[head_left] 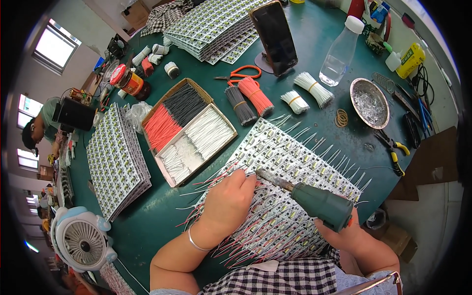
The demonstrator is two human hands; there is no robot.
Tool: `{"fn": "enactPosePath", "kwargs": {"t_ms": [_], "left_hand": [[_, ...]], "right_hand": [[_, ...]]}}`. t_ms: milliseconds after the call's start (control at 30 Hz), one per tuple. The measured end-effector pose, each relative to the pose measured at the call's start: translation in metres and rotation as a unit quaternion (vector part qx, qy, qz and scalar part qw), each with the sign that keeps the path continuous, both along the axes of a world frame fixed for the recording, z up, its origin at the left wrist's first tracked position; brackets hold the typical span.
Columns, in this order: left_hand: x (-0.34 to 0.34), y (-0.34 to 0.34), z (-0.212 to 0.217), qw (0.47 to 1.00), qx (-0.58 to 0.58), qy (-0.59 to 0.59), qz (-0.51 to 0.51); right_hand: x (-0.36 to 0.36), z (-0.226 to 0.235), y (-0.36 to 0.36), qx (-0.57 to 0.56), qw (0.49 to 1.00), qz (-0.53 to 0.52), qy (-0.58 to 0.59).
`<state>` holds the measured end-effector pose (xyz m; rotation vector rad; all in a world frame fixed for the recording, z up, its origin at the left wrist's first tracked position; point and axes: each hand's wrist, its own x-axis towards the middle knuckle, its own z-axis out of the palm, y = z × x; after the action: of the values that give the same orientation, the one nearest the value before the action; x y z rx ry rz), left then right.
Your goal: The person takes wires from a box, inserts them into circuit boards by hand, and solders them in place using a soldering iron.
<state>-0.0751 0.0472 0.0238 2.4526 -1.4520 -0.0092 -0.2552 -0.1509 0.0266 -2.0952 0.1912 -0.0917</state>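
Observation:
A white panel of small circuit boards lies in front of me, with red and white wires sticking out along its edges. My left hand, a bangle on its wrist, rests over the panel's left part. Its fingers are pinched on a thin wire, mostly hidden by the fingertips. My right hand is closed round the rear of a green soldering iron. The iron's dark metal tip points left, close to my left fingertips and low over the panel.
Left of the panel, a divided box holds black, red and white wires. Stacked panels lie farther left. Ahead are orange-handled scissors, a phone on a stand and a bottle. A metal bowl and pliers lie right.

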Motion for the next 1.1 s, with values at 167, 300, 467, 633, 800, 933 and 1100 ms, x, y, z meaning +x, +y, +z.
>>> {"fn": "enactPosePath", "kwargs": {"t_ms": [167,300,467,633,800,933,1100], "left_hand": [[-0.002,-0.001,0.003,1.0,-0.003,0.001,0.006],[-0.004,-0.003,-0.002,0.999,-0.039,0.003,0.023],[-0.004,0.002,0.003,0.999,-0.037,-0.011,0.023],[-0.015,0.006,0.041,0.994,-0.107,-0.022,0.022],[-0.021,-0.002,0.015,0.997,-0.062,0.006,-0.037],[-0.018,-0.003,-0.003,0.998,-0.059,0.01,-0.02],[-0.017,-0.006,-0.004,0.998,-0.06,0.023,-0.014]], "right_hand": [[-0.022,-0.008,0.004,0.116,0.986,-0.107,0.051],[-0.021,-0.008,-0.01,0.076,0.995,-0.009,-0.07],[-0.029,0.003,0.002,0.178,0.974,-0.141,0.017],[-0.042,-0.001,-0.005,0.168,0.975,-0.145,0.024],[-0.04,-0.001,0.0,0.242,0.957,-0.158,0.031],[-0.034,0.002,-0.003,0.158,0.983,-0.087,0.027],[-0.033,0.001,-0.003,0.157,0.983,-0.072,0.055]]}}
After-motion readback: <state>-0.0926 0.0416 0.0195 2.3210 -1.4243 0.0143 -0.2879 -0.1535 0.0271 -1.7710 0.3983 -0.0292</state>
